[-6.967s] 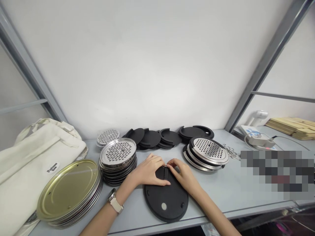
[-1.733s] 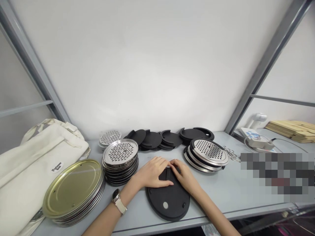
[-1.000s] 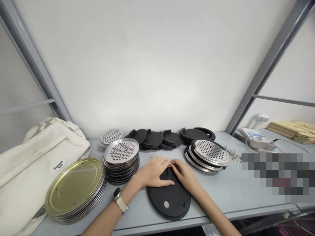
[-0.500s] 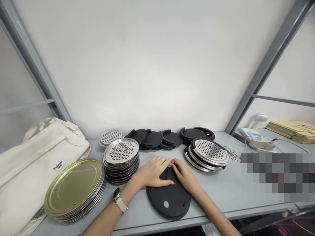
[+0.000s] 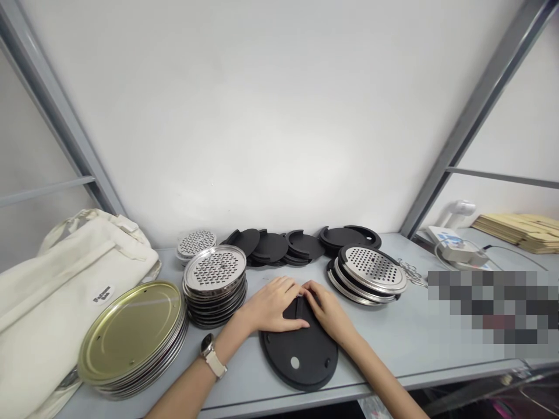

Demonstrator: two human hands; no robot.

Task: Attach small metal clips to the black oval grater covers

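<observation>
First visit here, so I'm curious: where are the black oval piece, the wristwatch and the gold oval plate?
Black oval piece (image 5: 308,349), head view: bare near half.
Wristwatch (image 5: 207,344), head view: its case.
Gold oval plate (image 5: 131,331), head view: its flat top.

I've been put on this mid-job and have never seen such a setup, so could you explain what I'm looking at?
There is no machine here: you see a person's bare left hand and right hand, through one camera worn on the head, looking forward and down.

Both hands are on a rounded black plate lying on the grey table. Their fingertips meet at its far end; whether they pinch something small there, I cannot tell.

At left are a cream bag and a stack of metal discs, gold-coloured on top. Next comes a stack topped by a grater plate. Black discs lie along the wall. Right of the hands, a tilted stack has a perforated metal plate on top. Pixelation hides part of the far right.
</observation>
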